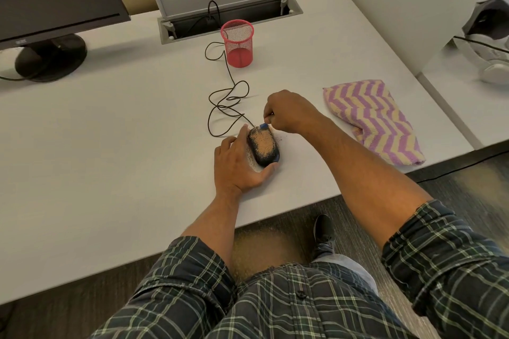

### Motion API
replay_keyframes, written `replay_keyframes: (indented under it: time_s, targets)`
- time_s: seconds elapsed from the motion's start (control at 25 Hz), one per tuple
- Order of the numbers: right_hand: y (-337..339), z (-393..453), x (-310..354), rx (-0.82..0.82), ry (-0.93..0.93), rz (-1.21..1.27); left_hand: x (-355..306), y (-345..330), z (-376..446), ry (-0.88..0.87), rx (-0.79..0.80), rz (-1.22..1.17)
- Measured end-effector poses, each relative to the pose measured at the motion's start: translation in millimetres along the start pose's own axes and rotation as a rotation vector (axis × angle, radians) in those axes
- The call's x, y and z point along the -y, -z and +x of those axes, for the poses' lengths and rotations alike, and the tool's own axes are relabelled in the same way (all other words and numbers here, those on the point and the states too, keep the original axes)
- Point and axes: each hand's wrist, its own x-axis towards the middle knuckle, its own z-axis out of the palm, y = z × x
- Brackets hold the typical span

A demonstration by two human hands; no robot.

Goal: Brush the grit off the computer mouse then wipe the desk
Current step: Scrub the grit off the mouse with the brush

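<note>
A black computer mouse [264,147] covered in tan grit lies on the white desk [124,146] near its front edge. My left hand [238,166] holds it from the left side, fingers along its edge and thumb curled round its near end. My right hand [287,113] pinches a small blue brush [263,126] whose tip touches the far end of the mouse. Grit lies scattered on the desk around the mouse. The mouse cable [225,107] loops away toward the back.
A folded purple-and-yellow zigzag cloth [371,118] lies to the right. A red mesh pen cup [237,42] stands behind, in front of an open cable hatch [225,5]. A monitor [46,8] stands at back left. White headphones [493,63] lie at far right.
</note>
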Motion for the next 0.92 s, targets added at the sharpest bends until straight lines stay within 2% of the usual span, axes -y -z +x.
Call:
replay_keyframes:
  time_s: [0.44,0.6,0.92]
  targets:
    - [-2.4,0.8,-5.8,-0.005,-0.025,0.072,-1.1,0.7,-0.1,-0.004,-0.012,-0.006]
    - [-2.7,2.4,-6.0,-0.063,-0.07,0.084,-0.9,0.9,0.0,-0.008,-0.015,-0.008]
    - [-4.8,2.6,-6.8,-0.044,-0.111,0.084,-0.8,0.9,-0.1,-0.007,-0.013,-0.01]
